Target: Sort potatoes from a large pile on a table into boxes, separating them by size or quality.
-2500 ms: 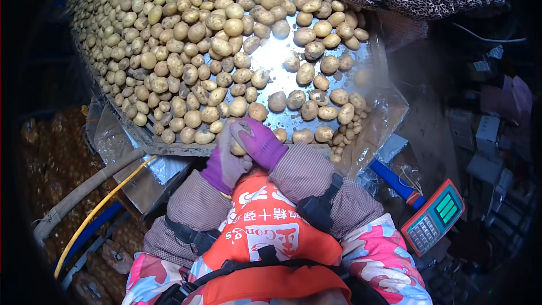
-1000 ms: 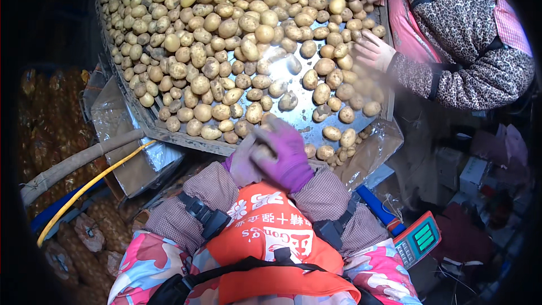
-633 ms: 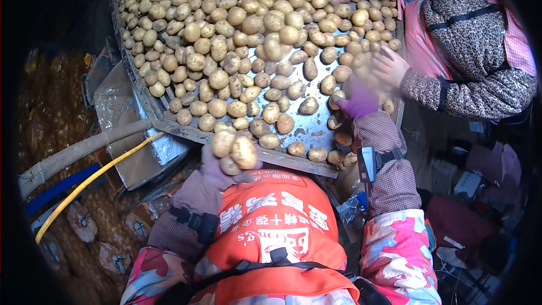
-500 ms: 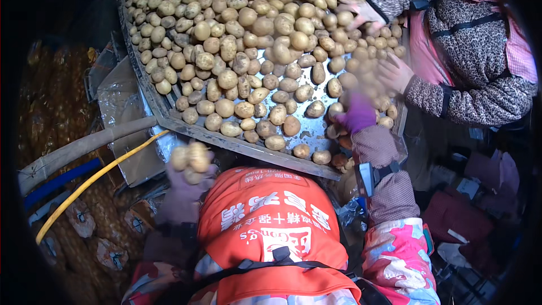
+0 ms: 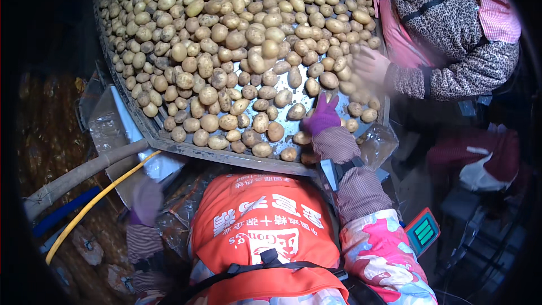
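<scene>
Potatoes [image 5: 208, 95] beyond counting on one bench [image 5: 226, 156], one right hand [image 5: 322, 115] by its near right corner, fingers spread, one left hand [image 5: 148, 199] off its near left corner, fingers too blurred to tell.

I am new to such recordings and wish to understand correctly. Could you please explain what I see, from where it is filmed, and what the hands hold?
There is no robot here: a person works with a purple-gloved right hand and a gloved left hand. The camera sits on that person's head and looks down. Round, yellow-brown potatoes cover much of a wide grey metal tray. The right hand is among them near the tray's front edge; whether it grips one is unclear. The left hand, motion-blurred, is outside the tray; I cannot see anything in it. A co-worker's hand is at the right.
</scene>
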### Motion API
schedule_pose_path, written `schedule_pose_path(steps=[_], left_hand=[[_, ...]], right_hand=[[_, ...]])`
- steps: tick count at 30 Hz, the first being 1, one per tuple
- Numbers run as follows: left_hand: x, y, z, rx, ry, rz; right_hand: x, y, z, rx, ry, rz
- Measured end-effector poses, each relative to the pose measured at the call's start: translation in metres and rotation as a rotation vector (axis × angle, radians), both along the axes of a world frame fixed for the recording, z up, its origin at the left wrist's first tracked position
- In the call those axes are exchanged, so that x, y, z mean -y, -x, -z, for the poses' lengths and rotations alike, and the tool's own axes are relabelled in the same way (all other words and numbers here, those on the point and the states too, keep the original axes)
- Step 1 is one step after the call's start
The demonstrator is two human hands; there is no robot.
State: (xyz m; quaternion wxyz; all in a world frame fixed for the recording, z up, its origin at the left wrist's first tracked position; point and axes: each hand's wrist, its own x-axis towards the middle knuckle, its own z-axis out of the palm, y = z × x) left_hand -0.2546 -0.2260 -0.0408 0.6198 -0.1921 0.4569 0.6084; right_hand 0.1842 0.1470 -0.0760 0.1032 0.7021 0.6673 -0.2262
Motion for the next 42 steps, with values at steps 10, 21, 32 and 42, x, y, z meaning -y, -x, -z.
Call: schedule_pose_path(steps=[10, 21, 32, 42], left_hand=[[-0.195, -0.196, -0.033, 0.357, -0.39, 0.429], [-0.098, -0.098, -0.034, 0.169, -0.334, -0.005], [-0.036, 0.021, 0.027, -1.066, 0.679, 0.599], [-0.041, 0.052, 0.108, -1.409, 0.879, 1.048]], right_hand=[[0.09, 0.041, -0.068, -0.952, -0.416, -0.234], [-0.114, -0.072, -0.003, -0.511, -0.78, -0.243], [0.033, -0.026, -0.018, -0.5, -0.615, -0.466], [-0.187, -0.16, 0.004, -0.359, -0.318, -0.034]])
